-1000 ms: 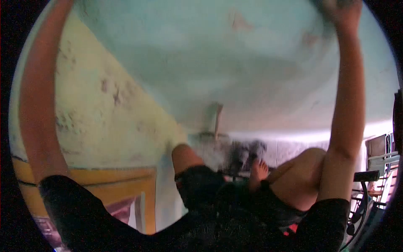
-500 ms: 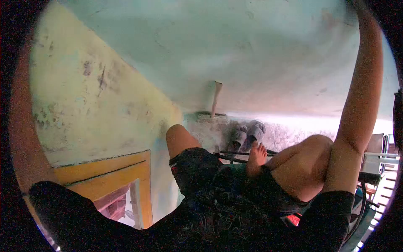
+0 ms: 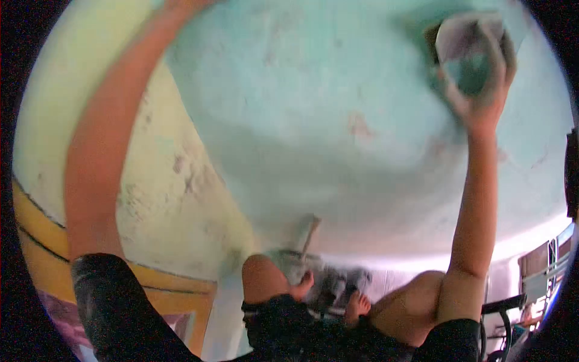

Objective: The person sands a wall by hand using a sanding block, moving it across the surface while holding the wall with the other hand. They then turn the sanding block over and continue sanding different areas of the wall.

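Observation:
My right hand [image 3: 485, 99] is raised against the turquoise wall [image 3: 301, 90] at the upper right. Its thumb and fingers curve around a pale grey flat pad [image 3: 461, 36] with a darker brown edge; blur hides its exact kind. The pad appears to lie against the wall surface. At the top edge of the view, near where the yellow and turquoise walls meet, only a part of my left hand [image 3: 190, 5] shows. Its fingers are cut off, so what it touches or holds is hidden.
The yellow wall [image 3: 166, 157] has dark stained patches. An orange frame [image 3: 181, 301] stands at the lower left. A narrow upright piece [image 3: 311, 234] leans low by the turquoise wall, with dark footwear [image 3: 356, 280] near my feet. Black metal bars [image 3: 505, 304] are at lower right.
The view has tilted up, showing more of the wall. Both arms appear higher in view; my right hand with the grey pad and part of my left hand have come into sight.

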`<state>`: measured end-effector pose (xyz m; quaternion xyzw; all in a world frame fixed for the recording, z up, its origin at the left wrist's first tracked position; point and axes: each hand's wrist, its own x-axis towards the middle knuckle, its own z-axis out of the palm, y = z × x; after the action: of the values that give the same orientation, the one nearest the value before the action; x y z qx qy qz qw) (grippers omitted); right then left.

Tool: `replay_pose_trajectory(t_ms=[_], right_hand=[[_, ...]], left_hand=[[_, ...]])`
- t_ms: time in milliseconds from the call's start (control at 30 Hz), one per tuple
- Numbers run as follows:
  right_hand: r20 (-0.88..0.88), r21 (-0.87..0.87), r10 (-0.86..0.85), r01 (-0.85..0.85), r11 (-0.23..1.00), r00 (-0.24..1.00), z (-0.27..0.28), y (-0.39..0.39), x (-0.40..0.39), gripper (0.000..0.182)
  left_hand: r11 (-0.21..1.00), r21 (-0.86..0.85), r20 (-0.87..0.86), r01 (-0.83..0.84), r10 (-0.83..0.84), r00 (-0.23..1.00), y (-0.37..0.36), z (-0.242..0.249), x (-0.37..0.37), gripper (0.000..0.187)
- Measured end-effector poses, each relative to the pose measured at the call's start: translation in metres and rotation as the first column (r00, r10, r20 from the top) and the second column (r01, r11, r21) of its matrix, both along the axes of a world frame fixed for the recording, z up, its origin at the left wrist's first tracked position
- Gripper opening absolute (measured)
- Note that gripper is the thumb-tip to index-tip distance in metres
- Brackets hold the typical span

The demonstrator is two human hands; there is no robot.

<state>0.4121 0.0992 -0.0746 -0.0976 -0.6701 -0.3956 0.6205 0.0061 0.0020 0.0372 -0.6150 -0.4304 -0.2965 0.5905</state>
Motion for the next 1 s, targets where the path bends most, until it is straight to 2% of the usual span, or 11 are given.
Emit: replay_pose_trajectory(t_ms=[100, 167, 200, 367, 467, 667, 800, 867, 1000], right_hand=[[-0.012, -0.041, -0.005, 0.005, 0.999, 1.0, -0.002, -0.013, -0.006, 0.085], [-0.025, -0.035, -0.008, 0.007, 0.999, 1.0, -0.001, -0.014, -0.006, 0.085], [-0.013, -0.047, -0.018, 0.017, 0.999, 1.0, -0.001, -0.016, -0.002, 0.084], [-0.015, -0.109, 0.012, -0.013, 0.994, 1.0, 0.0, -0.014, 0.001, 0.088], [0.007, -0.081, -0.061, 0.061, 0.995, 0.998, -0.003, -0.019, -0.001, 0.085], [-0.001, -0.091, -0.067, 0.067, 0.994, 0.998, -0.003, -0.02, -0.003, 0.085], [0.015, -0.094, -0.068, 0.069, 0.993, 0.998, -0.002, -0.021, -0.002, 0.085], [-0.015, -0.132, -0.034, 0.032, 0.991, 0.999, -0.002, -0.021, -0.004, 0.091], [0.014, -0.137, -0.078, 0.079, 0.987, 0.997, -0.005, -0.024, -0.001, 0.086]], left_hand=[[0.996, 0.084, -0.083, -0.043, 0.05, 0.995, -0.001, 0.0, 0.0, 0.064], [0.979, 0.106, -0.259, 0.175, -0.143, 0.955, 0.003, 0.006, -0.006, 0.069], [0.974, 0.128, -0.28, 0.187, -0.146, 0.949, 0.004, 0.007, -0.003, 0.069], [0.97, 0.125, -0.234, 0.211, -0.178, 0.956, 0.005, 0.007, 0.007, 0.068], [0.967, 0.132, -0.242, 0.217, -0.181, 0.953, 0.005, 0.003, 0.004, 0.067], [0.966, 0.12, -0.228, 0.231, -0.2, 0.953, 0.005, 0.002, 0.003, 0.069], [0.975, 0.132, -0.229, 0.18, -0.147, 0.962, 0.003, 0.0, 0.003, 0.07], [0.976, 0.12, -0.243, 0.18, -0.147, 0.959, 0.002, 0.002, 0.003, 0.071], [0.975, 0.102, -0.22, 0.197, -0.171, 0.96, 0.003, 0.0, 0.003, 0.069]])
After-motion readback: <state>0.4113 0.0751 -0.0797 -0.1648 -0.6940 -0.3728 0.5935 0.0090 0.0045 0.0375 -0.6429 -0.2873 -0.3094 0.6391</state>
